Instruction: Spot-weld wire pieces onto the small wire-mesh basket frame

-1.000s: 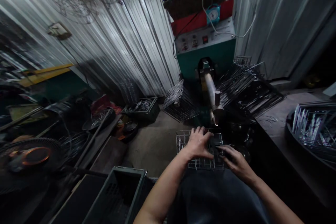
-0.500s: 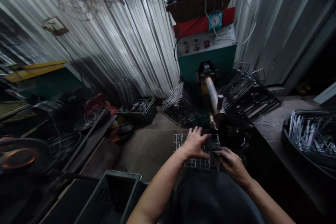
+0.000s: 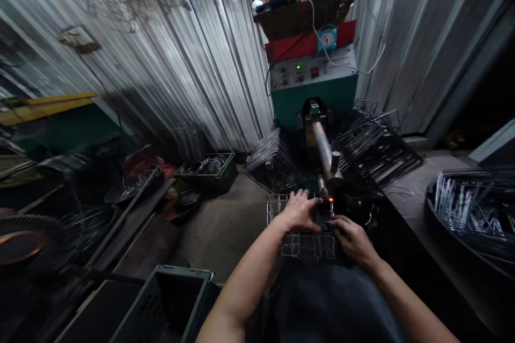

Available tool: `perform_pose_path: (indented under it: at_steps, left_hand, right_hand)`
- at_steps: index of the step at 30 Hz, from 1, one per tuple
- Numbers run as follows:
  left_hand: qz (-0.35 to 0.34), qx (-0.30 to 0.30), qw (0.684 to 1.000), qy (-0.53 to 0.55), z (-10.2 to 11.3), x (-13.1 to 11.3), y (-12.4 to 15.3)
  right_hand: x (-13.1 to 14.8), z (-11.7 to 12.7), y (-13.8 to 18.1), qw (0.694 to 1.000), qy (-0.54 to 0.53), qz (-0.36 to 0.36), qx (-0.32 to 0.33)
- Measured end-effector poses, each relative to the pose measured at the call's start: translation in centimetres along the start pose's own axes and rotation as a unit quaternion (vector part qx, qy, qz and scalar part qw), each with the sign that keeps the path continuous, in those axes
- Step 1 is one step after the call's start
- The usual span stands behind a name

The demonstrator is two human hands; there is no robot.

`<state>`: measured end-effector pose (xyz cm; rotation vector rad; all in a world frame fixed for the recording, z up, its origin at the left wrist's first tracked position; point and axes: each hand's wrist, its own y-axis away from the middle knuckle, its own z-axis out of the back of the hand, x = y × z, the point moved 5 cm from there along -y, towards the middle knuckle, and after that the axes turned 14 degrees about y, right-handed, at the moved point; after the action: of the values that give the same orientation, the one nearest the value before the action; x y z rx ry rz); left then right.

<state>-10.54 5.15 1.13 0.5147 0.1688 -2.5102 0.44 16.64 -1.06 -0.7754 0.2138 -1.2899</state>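
A wire basket [image 3: 287, 249] of thin bright rods sits low in front of my lap, under the welding machine's [image 3: 316, 88] arm [image 3: 324, 144]. My left hand [image 3: 300, 214] lies over its upper side, fingers hooked on the wires and thumb apart. At the basket's right edge my right hand [image 3: 351, 238] pinches with its fingertips; a small dark thing shows there, too unclear to name. Just above, an orange glowing spot [image 3: 330, 200] marks where the basket's far right corner meets the machine's tip. My fingers hide part of the basket.
Stacked wire frames [image 3: 269, 161] stand left of the machine, with more frames [image 3: 378, 144] on its right. A round tub [image 3: 432, 209] of wire parts is at far right. A green crate [image 3: 203, 273] stands at lower left, and another crate [image 3: 225, 177] holds wire pieces by the wall.
The orange glow has appeared at the machine's tip, and a green light now shows on its panel. My right hand has moved slightly up and left; the view has shifted a little.
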Motion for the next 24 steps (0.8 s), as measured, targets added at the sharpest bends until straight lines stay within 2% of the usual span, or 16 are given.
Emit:
perform_pose_path:
  at_steps: [4,9,13,17,19,21,22,24]
  left_hand:
    - [-0.01,-0.005,1.0,0.0,0.0,0.3,-0.4]
    - [0.01,-0.001,1.0,0.008,0.1,1.0,-2.3]
    - [0.039,0.014,0.999,0.033,0.0,1.9,-3.6]
    - [0.03,0.006,0.998,0.056,-0.3,2.2,-3.9]
    - [0.022,-0.001,0.998,0.054,-0.4,2.1,-3.8]
    - [0.017,-0.004,0.999,0.049,-0.3,2.0,-3.9]
    - [0.018,-0.003,0.999,0.048,-0.3,1.9,-3.9]
    - [0.025,0.001,0.998,0.053,-0.3,2.0,-4.2]
  right_hand:
    - [0.1,-0.3,0.0,1.0,0.015,-0.004,-0.004]
    - [-2.0,-1.2,-1.0,1.0,0.009,-0.029,0.004]
    - [-2.8,-0.8,-2.3,1.0,0.007,-0.017,-0.01]
    - [-2.5,-0.4,-2.5,0.999,-0.003,-0.041,-0.004]
    - [-2.4,-0.3,-1.8,0.996,-0.024,-0.082,0.007]
    - [-2.8,-0.6,-0.2,0.982,-0.066,-0.17,0.042]
    - [-3.1,-1.0,1.0,0.966,-0.095,-0.232,0.071]
    - [-3.9,-1.8,4.2,0.904,-0.176,-0.367,0.132]
